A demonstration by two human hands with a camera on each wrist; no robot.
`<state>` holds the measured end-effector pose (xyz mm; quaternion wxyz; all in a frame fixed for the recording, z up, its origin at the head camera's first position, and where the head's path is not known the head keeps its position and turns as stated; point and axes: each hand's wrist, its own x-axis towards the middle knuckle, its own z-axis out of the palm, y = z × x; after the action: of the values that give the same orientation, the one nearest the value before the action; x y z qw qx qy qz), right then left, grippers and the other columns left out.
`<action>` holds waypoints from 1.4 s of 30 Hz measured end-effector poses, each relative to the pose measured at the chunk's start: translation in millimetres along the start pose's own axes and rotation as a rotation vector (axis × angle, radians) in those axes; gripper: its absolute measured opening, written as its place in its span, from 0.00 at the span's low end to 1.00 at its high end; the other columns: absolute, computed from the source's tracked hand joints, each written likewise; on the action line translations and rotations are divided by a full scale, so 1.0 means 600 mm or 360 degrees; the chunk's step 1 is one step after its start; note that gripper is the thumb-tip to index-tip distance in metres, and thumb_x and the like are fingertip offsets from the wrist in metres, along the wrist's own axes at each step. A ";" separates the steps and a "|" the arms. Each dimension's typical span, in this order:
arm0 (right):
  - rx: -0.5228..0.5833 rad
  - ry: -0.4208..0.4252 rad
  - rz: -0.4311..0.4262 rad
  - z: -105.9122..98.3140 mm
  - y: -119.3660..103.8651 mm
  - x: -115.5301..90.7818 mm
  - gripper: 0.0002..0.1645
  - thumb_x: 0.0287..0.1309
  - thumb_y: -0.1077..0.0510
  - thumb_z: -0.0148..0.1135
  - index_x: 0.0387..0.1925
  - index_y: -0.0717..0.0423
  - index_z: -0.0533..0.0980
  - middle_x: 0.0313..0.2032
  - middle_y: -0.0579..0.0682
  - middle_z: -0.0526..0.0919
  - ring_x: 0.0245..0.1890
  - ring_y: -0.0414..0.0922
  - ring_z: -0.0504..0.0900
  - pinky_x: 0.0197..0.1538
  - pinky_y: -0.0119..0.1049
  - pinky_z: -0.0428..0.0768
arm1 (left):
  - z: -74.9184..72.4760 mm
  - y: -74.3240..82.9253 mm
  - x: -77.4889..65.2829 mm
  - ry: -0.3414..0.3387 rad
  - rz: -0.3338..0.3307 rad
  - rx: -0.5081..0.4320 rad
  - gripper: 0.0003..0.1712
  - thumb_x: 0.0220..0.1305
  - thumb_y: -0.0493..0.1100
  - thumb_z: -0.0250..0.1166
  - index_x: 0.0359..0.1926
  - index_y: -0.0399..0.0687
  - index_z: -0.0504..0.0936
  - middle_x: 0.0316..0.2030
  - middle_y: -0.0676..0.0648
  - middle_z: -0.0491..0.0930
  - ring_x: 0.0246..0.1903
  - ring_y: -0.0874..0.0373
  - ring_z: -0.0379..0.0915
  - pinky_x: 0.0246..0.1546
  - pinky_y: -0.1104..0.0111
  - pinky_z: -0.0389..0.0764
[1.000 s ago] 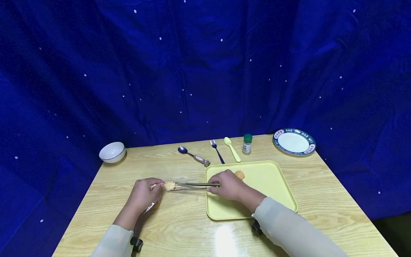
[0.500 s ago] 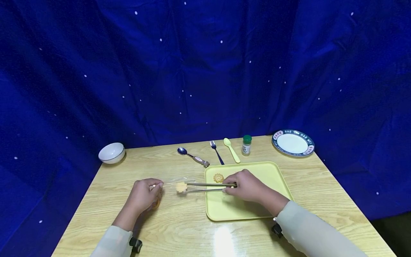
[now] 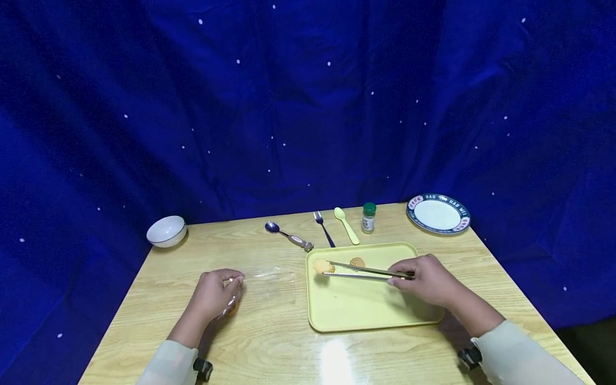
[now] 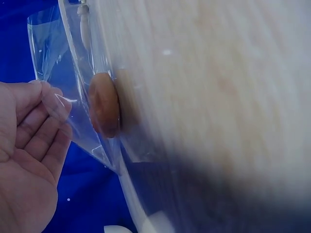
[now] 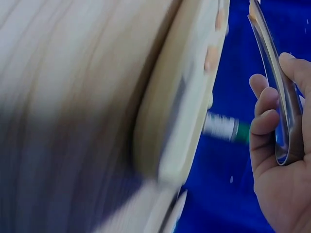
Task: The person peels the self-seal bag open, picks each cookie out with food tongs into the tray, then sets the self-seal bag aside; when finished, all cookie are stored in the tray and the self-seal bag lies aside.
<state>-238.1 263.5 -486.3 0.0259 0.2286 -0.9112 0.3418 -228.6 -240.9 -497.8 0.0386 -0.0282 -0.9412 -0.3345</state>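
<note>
Leftward, we see the left hand (image 3: 215, 295) pinching a clear bag (image 4: 75, 104) with thumb and fingertips; through it, the left wrist view plainly shows us a round brown biscuit (image 4: 104, 105), largely hidden in the head view. Rightward, a pale biscuit (image 3: 323, 266) sits between the tips of metal tongs (image 3: 368, 270) over the left end of the yellow tray (image 3: 375, 307), the right hand (image 3: 425, 280) gripping them. Beneath lies a wooden table (image 3: 269, 347), behind it a blue curtain (image 3: 308, 117)

A white bowl (image 3: 166, 232) sits far left. Next come a dark spoon (image 3: 289, 236), a little fork (image 3: 324, 229), a yellow spoon (image 3: 347, 226), a green-topped jar (image 3: 368, 218) and a plate (image 3: 438, 214). A blue curtain (image 3: 308, 107) hangs behind.
</note>
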 end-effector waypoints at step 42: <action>-0.0491 0.0315 0.0180 -0.122 0.144 -0.131 0.10 0.51 0.46 0.80 0.35 0.42 0.89 0.30 0.37 0.89 0.31 0.25 0.77 0.32 0.26 0.75 | 0.003 0.003 -0.002 0.0021 -0.0027 0.0023 0.12 0.74 0.46 0.63 0.49 0.47 0.89 0.44 0.44 0.88 0.06 0.65 0.64 0.21 0.68 0.77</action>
<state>-213.3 398.3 -499.3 0.1309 0.1355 -0.9572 0.2199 -227.6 -238.6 -498.1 0.0422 -0.0178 -0.9435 -0.3281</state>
